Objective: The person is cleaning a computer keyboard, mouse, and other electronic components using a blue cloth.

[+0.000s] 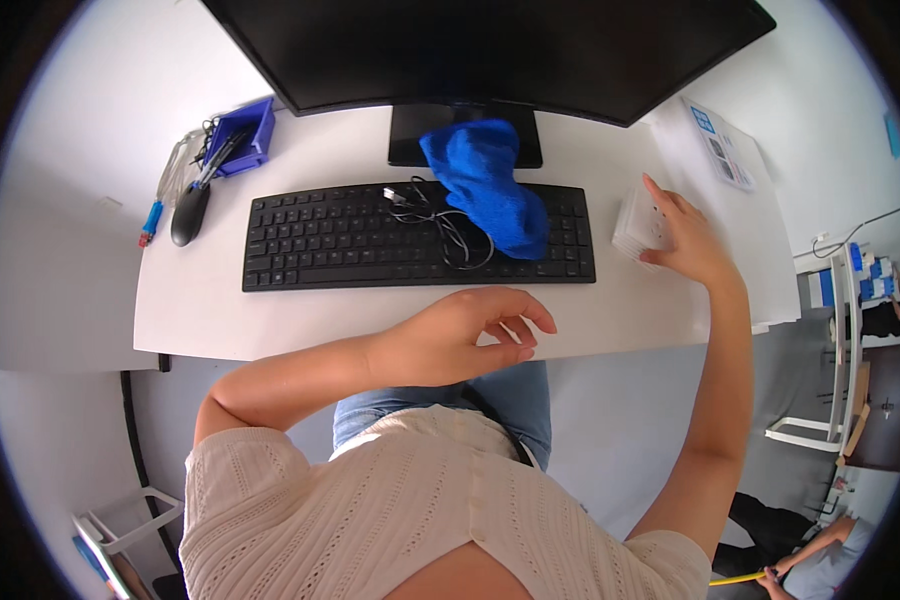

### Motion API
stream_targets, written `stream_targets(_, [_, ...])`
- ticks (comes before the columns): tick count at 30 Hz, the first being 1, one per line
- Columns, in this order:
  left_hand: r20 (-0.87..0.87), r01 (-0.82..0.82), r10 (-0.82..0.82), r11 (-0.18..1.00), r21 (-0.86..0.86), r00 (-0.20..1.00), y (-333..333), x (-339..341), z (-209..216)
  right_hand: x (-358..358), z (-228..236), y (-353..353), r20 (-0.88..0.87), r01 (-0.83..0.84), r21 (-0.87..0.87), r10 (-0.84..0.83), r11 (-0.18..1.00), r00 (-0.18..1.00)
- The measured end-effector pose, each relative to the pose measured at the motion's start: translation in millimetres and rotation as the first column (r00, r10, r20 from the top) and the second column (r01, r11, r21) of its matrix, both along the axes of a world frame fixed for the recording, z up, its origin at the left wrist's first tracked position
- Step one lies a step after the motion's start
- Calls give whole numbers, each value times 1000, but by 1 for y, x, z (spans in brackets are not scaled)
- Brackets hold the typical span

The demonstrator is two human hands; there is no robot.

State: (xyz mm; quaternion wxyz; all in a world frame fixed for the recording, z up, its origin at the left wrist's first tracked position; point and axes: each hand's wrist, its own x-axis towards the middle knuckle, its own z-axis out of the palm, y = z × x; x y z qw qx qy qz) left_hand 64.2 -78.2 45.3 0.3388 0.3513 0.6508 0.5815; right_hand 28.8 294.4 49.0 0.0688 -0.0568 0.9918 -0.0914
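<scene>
My right hand [692, 240] is at the right side of the desk, its thumb and fingers around a white block [642, 222] with small dark holes, like a power socket. The block rests on the desktop, and its right part is hidden by the hand. Over the desk's front edge hangs my left hand [467, 332], fingers loosely bent and apart from the thumb, with nothing in it. Just beyond it lies a black keyboard [320, 240]. A crumpled blue cloth [490, 185] drapes over the keyboard and the monitor's foot. Beside the cloth, a coiled black cable [455, 240] lies on the keys.
A black monitor [490, 50] stands at the back. At the far left are a blue tray [255, 140], a black mouse [190, 212] and a cable with a blue plug [152, 218]. A white box [720, 145] lies back right. Another person [820, 560] is at lower right.
</scene>
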Motion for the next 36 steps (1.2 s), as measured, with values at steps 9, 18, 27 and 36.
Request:
stream_targets(9, [401, -79, -75, 931, 355, 913, -37, -34, -4, 23, 79, -140, -395, -428, -150, 343, 891, 852])
stream_targets(18, [744, -505, 84, 783, 362, 663, -89, -76, 12, -17, 49, -269, -540, -639, -179, 468, 748, 699])
stream_targets(27, [638, -416, -202, 608, 676, 743, -122, -111, -16, -62, -17, -221, -177, 115, 145, -89, 983, 980])
stream_targets(36, [635, -427, -112, 651, 628, 764, -98, -108, -15, -38, 9, -223, -547, -23, -684, -492, 729, 677])
